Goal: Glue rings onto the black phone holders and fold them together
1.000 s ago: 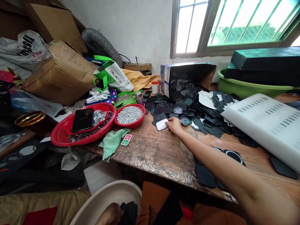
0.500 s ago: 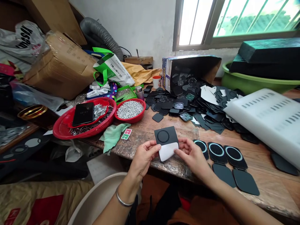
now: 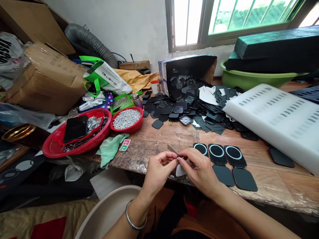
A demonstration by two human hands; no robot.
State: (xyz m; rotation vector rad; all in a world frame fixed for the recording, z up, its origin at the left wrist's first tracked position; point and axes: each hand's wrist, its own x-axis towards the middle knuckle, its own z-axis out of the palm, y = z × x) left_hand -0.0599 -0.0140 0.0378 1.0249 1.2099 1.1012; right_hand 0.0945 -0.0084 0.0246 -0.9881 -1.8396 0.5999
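My left hand and my right hand meet over the table's front edge, fingertips almost touching. Between their thumbs and fingers they pinch a thin black sheet with a white side. It is tilted nearly edge-on, and my fingers hide most of it. To the right of my right hand, three flat black square pieces with pale rings lie in a row: a ringed piece has a plain dark flap below it. Another ringed piece is joined to a dark flap. The leftmost ringed piece is partly covered by my hand.
Black square plates heap out of a tipped box. A white foam block lies at right. At left stand a red basket holding a phone, a red bowl of small metal parts and a green cloth.
The sheet, face-up before with its black ring showing, is now turned nearly edge-on. My hands have drawn together on it. The view has swung a little to the right.
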